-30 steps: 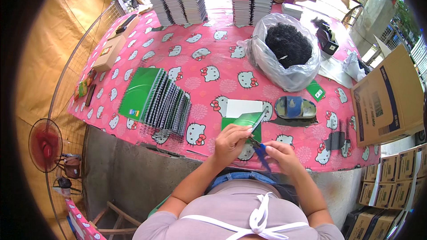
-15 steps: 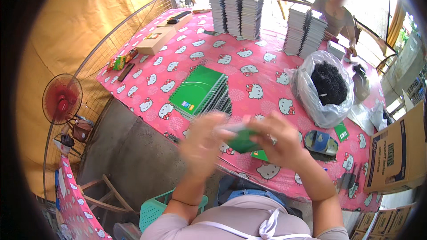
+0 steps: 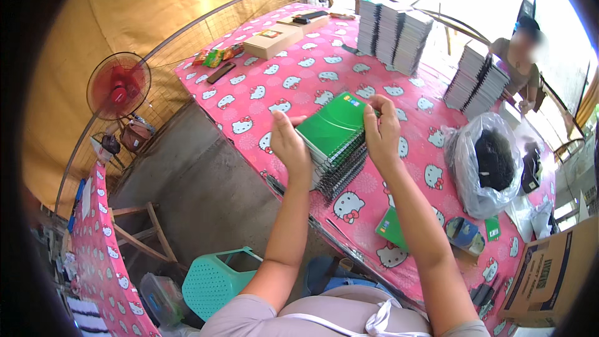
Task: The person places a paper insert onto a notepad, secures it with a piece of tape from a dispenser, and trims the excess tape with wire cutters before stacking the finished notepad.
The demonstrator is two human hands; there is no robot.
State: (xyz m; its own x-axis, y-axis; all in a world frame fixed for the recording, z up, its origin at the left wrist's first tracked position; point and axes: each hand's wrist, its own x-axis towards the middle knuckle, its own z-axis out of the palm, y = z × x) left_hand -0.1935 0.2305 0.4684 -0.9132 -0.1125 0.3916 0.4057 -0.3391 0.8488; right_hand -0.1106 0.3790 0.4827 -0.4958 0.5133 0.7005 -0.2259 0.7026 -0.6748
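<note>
A stack of green spiral notebooks (image 3: 335, 126) stands near the table's front edge, black coils facing me. My left hand (image 3: 290, 145) is at the stack's left side, its fingers stretched out and its thumb toward the top notebook. My right hand (image 3: 382, 130) has its bent fingers and thumb on the right end of the top notebook. Another green notebook (image 3: 392, 228) lies on the table beside my right forearm, which partly covers it.
A plastic bag of black coils (image 3: 458, 178) stands to the right, near a blue slipper-like item (image 3: 465, 234) and a cardboard box (image 3: 549, 274). Tall notebook stacks (image 3: 394, 36) rise at the back. A person (image 3: 521, 56) sits at the far right. A fan (image 3: 118, 86) is left.
The green notebook that was between my hands above the table's front edge is now on the stack. My hands have moved forward to the stack's sides. The view has swung right-to-left across the scene.
</note>
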